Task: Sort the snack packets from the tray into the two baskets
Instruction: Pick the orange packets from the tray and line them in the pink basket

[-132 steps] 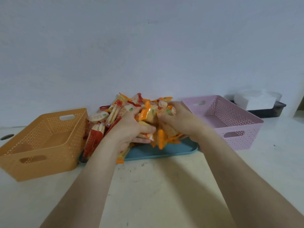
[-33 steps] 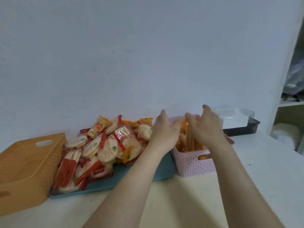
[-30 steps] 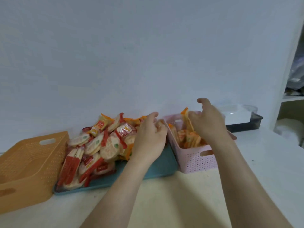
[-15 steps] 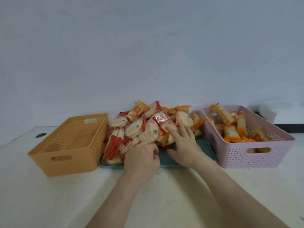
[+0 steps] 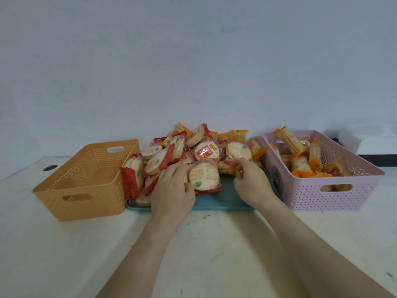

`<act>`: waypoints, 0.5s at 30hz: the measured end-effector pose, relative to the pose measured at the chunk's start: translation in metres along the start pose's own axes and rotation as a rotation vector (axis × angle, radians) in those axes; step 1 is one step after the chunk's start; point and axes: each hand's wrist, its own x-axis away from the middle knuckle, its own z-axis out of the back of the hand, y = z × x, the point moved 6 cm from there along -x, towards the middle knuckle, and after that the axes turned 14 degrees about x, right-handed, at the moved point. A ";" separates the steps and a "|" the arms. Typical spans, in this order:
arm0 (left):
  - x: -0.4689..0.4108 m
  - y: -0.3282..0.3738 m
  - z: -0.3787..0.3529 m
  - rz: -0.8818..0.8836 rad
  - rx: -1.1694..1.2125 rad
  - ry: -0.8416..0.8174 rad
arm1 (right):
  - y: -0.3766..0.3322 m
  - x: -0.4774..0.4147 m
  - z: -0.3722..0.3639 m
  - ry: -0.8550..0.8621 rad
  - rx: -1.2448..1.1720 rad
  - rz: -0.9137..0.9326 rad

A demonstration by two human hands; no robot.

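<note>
the orange basket [image 5: 90, 198] and the pale pink basket [image 5: 311, 196] both carry a lattice of small holes. the tray [image 5: 223, 201] is teal. its packets [image 5: 207, 150] are cream with red trim; those in the pink basket have orange ends.

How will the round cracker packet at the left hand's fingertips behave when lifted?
Probably light: the round cracker packet looks thin and flat. Its glossy wrapper may slip in a loose grip. The wafer-like disc inside looks brittle, so squeezing might crack it.
</note>
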 end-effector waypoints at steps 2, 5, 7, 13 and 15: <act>0.002 0.008 -0.002 -0.074 0.007 0.011 | 0.002 0.001 -0.004 -0.063 0.053 0.002; 0.003 0.010 0.002 -0.065 -0.024 0.031 | 0.000 0.003 -0.015 -0.198 -0.012 0.011; 0.000 0.005 0.003 -0.009 -0.086 0.016 | 0.000 0.001 -0.023 -0.268 -0.110 -0.015; 0.001 -0.008 -0.002 0.140 -0.358 -0.132 | -0.007 -0.009 -0.033 -0.353 -0.114 -0.082; 0.001 -0.008 -0.002 0.134 -0.298 -0.122 | -0.009 -0.008 -0.029 -0.303 -0.124 -0.065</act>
